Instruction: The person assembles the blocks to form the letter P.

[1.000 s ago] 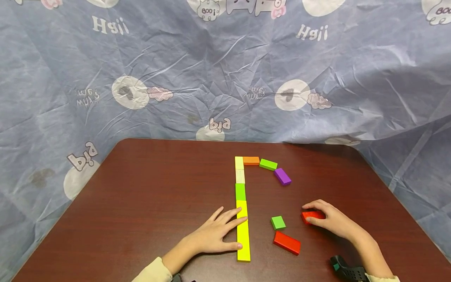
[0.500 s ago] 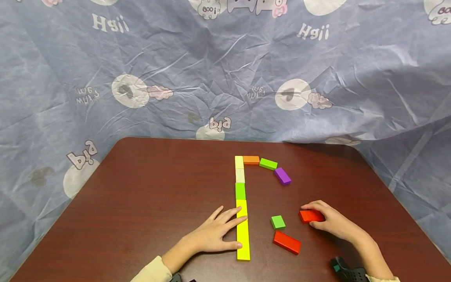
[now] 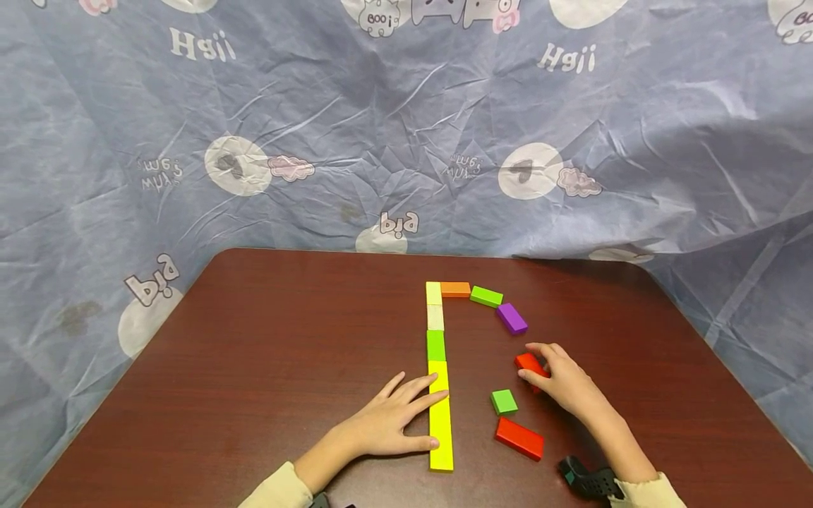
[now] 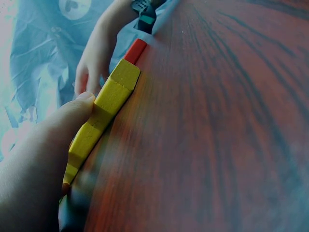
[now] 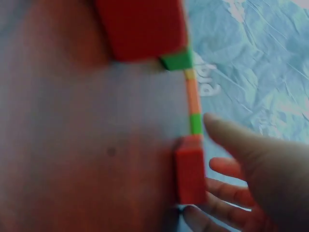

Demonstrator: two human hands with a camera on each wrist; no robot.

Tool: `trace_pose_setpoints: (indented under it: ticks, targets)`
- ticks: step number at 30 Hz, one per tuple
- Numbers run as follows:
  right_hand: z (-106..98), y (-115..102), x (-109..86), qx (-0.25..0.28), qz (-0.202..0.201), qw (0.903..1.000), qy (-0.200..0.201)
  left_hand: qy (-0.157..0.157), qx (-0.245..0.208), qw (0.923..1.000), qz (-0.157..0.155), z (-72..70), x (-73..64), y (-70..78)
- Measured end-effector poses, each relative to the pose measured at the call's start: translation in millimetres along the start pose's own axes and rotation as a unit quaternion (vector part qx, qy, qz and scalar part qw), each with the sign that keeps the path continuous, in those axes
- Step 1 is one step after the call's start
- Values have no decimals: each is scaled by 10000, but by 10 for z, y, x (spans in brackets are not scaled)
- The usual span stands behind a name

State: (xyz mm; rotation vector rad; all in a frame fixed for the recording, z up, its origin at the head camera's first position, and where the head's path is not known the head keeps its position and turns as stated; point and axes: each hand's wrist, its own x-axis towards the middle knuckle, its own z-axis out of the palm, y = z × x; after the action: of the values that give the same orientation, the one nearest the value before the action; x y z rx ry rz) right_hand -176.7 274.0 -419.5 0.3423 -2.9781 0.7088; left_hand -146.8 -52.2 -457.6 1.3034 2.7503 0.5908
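My left hand [image 3: 384,423] rests with its fingers spread, thumb and fingertips on the yellow blocks [image 3: 440,420] at the near end of a straight row. In the left wrist view the thumb [image 4: 77,108] lies along the yellow side. At the right, my right hand [image 3: 571,384] has thumb and fingers around a red block [image 3: 528,363] on the table. The right wrist view shows this red block [image 5: 191,171] beside the fingers. A green square block [image 3: 504,401] and a second red block [image 3: 519,438] lie loose between the hands.
Beyond the yellow, the row continues with a green block [image 3: 435,346] and two pale yellow ones [image 3: 435,317]. From its far end an orange block [image 3: 455,290], a green block [image 3: 486,296] and a purple block [image 3: 512,319] curve right. A printed cloth [image 3: 356,127] hangs behind the table.
My right hand has moved left and away from me, and the red block has shifted with it and turned. My left hand stays on the yellow blocks.
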Motion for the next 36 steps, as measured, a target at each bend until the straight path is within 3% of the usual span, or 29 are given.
trace_pose_setpoints:
  ticks: [6, 9, 17, 28, 36]
  targets:
    - [-109, 90, -57, 376, -896, 9948, -311, 6, -6, 10000, 2, -2, 6, -5]
    - [-134, 106, -77, 433, -1066, 9923, -454, 25, 15, 10000, -20, -4, 5, -11]
    - [-78, 97, 30, 342, -510, 9981, -37, 56, 32, 10000, 18, -6, 4, -12]
    - [42, 101, 197, 449, -399, 9980, 196, 21, -30, 10000, 30, 0, 6, 1]
    - [121, 51, 261, 510, -7, 9981, 351, 108, 53, 9999, 48, 2, 3, -3]
